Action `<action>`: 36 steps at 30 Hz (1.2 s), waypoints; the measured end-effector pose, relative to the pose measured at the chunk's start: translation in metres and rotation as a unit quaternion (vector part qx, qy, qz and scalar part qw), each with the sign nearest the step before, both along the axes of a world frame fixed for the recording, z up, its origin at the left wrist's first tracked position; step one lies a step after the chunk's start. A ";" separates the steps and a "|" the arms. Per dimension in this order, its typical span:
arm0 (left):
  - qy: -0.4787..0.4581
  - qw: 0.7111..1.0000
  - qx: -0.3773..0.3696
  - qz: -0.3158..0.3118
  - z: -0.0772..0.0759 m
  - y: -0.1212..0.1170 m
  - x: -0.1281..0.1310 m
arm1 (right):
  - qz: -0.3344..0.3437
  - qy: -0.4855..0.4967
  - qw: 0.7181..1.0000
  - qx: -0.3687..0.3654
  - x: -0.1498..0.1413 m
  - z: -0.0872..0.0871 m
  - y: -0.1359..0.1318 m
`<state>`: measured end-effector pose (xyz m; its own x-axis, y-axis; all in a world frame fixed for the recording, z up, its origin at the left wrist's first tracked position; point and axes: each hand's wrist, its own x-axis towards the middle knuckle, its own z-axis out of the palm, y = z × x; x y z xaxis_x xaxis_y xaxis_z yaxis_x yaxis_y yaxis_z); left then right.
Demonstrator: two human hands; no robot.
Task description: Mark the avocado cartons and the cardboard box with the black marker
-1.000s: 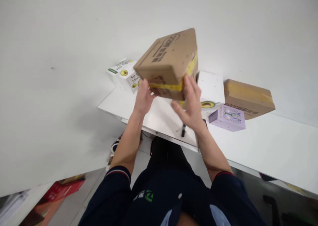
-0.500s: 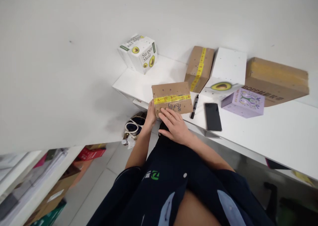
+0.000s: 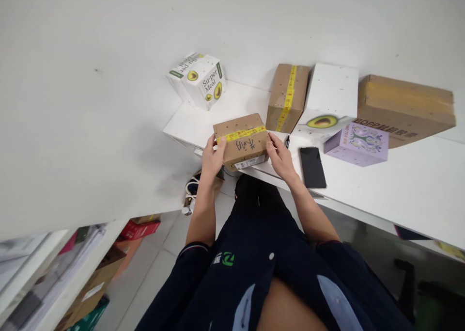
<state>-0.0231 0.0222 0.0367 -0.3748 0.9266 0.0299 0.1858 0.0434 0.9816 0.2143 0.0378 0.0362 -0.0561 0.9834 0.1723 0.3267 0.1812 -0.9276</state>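
Observation:
Between my two hands is a small brown cardboard box [image 3: 242, 142], with yellow tape across its top, handwriting on it and a white label on the side facing me. My left hand [image 3: 212, 159] grips its left end, thumb on top. At the right end my right hand [image 3: 281, 156] is closed round the corner. The box is at the front edge of the white desk [image 3: 363, 190]; whether it rests there or is lifted I cannot tell. A black marker [image 3: 287, 142] lies mostly hidden behind my right hand, and a black phone [image 3: 313, 168] is to its right.
A white avocado-print box [image 3: 199, 81] stands at the back left. Along the wall are a taped brown box [image 3: 287, 98], another white box [image 3: 332, 91], a large brown carton [image 3: 407, 108] and a purple box [image 3: 358, 144]. Shelves [image 3: 69, 273] stand at lower left.
My right hand has gone from the top of the cardboard box to its right end. The box has tilted, so its labelled front side now shows. The marker is now more covered.

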 end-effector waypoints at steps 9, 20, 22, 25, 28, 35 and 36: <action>-0.045 0.994 0.097 -0.038 0.010 -0.025 0.018 | -0.061 0.042 0.989 0.130 0.001 0.011 -0.050; -0.033 0.995 0.077 -0.051 -0.030 -0.049 0.036 | -0.068 0.073 0.995 0.016 0.011 -0.038 -0.063; -0.016 0.995 0.074 -0.058 -0.032 -0.054 0.036 | -0.055 0.061 0.997 -0.001 0.023 -0.037 -0.058; 0.026 0.994 0.068 -0.082 -0.030 -0.059 0.036 | -0.072 -0.061 0.996 0.001 0.044 -0.033 -0.038; 0.119 0.985 0.079 -0.099 -0.025 -0.061 0.037 | -0.067 -0.288 0.955 -0.029 0.057 -0.032 -0.009; 0.283 0.951 0.080 -0.095 -0.014 -0.060 0.041 | 0.018 -0.473 0.880 -0.042 0.048 -0.038 0.023; 0.287 0.950 0.076 -0.094 -0.014 -0.059 0.041 | 0.023 -0.481 0.876 -0.034 0.048 -0.037 0.023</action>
<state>0.0183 -0.0371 0.0231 -0.0840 0.9442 0.3185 0.6827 -0.1783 0.7086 0.2627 0.0607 -0.0008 -0.1834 0.9824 -0.0352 0.9568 0.1701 -0.2358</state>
